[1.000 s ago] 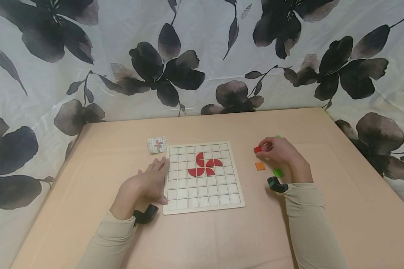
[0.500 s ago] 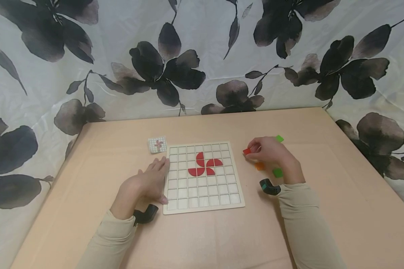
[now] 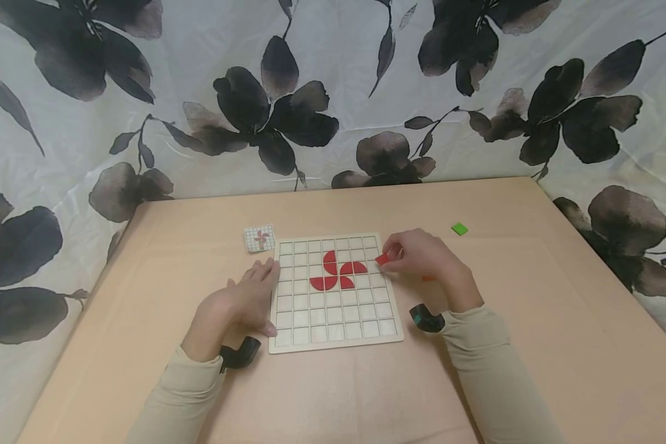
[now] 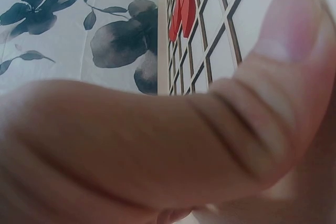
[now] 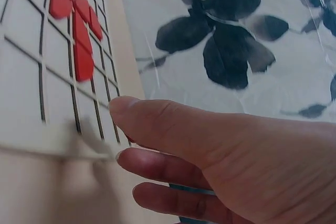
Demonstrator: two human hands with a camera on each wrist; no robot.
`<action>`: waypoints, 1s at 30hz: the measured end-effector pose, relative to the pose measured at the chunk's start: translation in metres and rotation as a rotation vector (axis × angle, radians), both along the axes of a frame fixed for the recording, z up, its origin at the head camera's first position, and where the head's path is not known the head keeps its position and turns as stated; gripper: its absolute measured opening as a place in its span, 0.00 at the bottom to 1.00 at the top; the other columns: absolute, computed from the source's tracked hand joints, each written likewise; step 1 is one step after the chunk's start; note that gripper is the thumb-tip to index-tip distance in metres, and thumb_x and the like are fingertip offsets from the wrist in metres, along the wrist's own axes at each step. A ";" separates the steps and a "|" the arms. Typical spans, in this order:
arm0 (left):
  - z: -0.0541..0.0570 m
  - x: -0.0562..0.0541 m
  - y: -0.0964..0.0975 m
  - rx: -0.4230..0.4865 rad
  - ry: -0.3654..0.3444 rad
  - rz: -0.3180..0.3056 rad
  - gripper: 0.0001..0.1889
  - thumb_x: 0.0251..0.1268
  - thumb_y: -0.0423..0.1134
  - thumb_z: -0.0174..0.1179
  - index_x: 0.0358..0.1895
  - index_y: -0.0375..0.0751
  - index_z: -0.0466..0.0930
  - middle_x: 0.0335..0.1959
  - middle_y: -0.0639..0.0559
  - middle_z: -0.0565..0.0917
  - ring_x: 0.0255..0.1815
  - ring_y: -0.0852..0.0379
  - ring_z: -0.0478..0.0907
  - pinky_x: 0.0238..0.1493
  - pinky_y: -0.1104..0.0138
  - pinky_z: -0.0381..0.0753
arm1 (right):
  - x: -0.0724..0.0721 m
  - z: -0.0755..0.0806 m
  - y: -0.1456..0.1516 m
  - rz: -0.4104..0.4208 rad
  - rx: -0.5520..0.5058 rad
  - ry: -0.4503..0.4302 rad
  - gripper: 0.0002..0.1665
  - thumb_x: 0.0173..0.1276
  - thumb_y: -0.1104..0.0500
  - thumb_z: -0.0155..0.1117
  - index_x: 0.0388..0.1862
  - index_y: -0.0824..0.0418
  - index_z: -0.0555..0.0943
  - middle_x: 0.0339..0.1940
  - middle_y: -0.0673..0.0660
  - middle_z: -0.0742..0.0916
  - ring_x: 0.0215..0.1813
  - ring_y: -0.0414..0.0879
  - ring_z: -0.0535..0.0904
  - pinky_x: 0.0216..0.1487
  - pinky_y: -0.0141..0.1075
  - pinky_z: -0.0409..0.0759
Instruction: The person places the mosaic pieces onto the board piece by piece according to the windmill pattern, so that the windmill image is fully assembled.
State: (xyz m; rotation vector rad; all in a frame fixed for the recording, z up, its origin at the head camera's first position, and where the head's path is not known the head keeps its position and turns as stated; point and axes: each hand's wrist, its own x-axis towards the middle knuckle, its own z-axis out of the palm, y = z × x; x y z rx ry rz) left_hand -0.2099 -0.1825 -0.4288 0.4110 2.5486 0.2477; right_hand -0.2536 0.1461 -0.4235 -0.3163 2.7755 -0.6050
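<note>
A white gridded board [image 3: 333,334] lies on the table with several red pieces [image 3: 323,283] set in a pinwheel shape near its middle. Along the board's left edge rests my left hand [image 3: 243,301], its fingers extended and its thumb at the lower left; the left wrist view shows the thumb [image 4: 291,30] against the grid. My right hand [image 3: 424,258] pinches a small red tile [image 3: 382,259] between thumb and fingers, over the board's right edge. In the right wrist view that tile is mostly hidden behind the thumb [image 5: 157,121].
A small card [image 3: 259,238] printed with a grid and a red pinwheel lies off the board's upper left corner. To the right lie a green tile [image 3: 459,229] and an orange tile [image 3: 428,278], mostly covered by the right hand. Flowered cloth [image 3: 366,105] hangs behind the table.
My right hand has carried the red tile left from the loose tiles to the board's right edge. The upper green tile has come into view, the lower one is now hidden. My left hand stays put.
</note>
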 end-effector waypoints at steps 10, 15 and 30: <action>-0.001 -0.001 0.001 -0.009 0.004 -0.003 0.70 0.30 0.52 0.77 0.76 0.35 0.38 0.78 0.39 0.40 0.78 0.37 0.35 0.65 0.29 0.42 | 0.013 0.003 -0.034 0.102 0.080 -0.006 0.17 0.55 0.47 0.73 0.42 0.51 0.83 0.30 0.45 0.84 0.37 0.43 0.77 0.41 0.38 0.74; -0.002 -0.001 0.001 -0.007 0.004 -0.003 0.70 0.30 0.52 0.78 0.76 0.35 0.38 0.78 0.39 0.40 0.78 0.37 0.35 0.65 0.29 0.42 | 0.017 0.002 -0.048 0.140 0.106 -0.012 0.18 0.52 0.46 0.75 0.41 0.50 0.84 0.28 0.45 0.83 0.35 0.42 0.76 0.39 0.37 0.74; -0.003 -0.003 0.001 -0.011 0.005 -0.006 0.69 0.31 0.52 0.77 0.76 0.35 0.38 0.78 0.39 0.40 0.78 0.37 0.35 0.65 0.29 0.43 | 0.029 0.001 -0.071 0.181 0.204 0.010 0.12 0.51 0.45 0.73 0.29 0.48 0.80 0.20 0.45 0.81 0.29 0.42 0.76 0.30 0.34 0.71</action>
